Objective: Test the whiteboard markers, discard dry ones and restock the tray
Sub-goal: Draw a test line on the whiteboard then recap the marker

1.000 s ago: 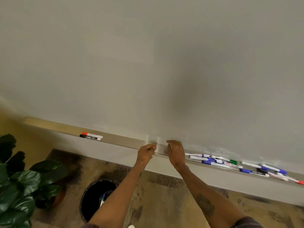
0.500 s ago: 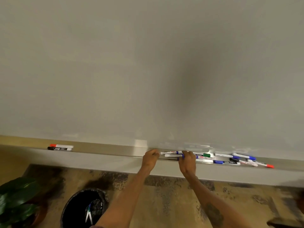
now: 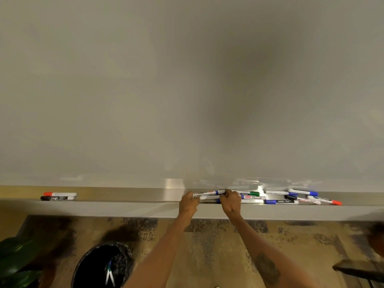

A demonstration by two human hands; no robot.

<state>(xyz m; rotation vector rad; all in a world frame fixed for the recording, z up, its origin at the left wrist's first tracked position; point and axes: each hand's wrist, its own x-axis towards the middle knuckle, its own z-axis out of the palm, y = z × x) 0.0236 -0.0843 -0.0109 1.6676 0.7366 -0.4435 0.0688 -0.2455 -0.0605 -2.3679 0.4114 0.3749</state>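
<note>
Two markers [image 3: 58, 196] lie left on the tray [image 3: 133, 194], about ten right. Left hand [image 3: 188, 203] and right hand [image 3: 231, 202] each pinch a white blue-capped marker [image 3: 208, 193].

A smooth, faintly glossy whiteboard [image 3: 187, 80] mirrors the pens below; its tray [image 3: 128, 194] is brushed metal with a bright sheen; the markers [image 3: 278, 201] have shiny plastic barrels. The floor [image 3: 218, 242] looks matt and mottled; the bin [image 3: 104, 267] carries a glossy black plastic liner.
</note>
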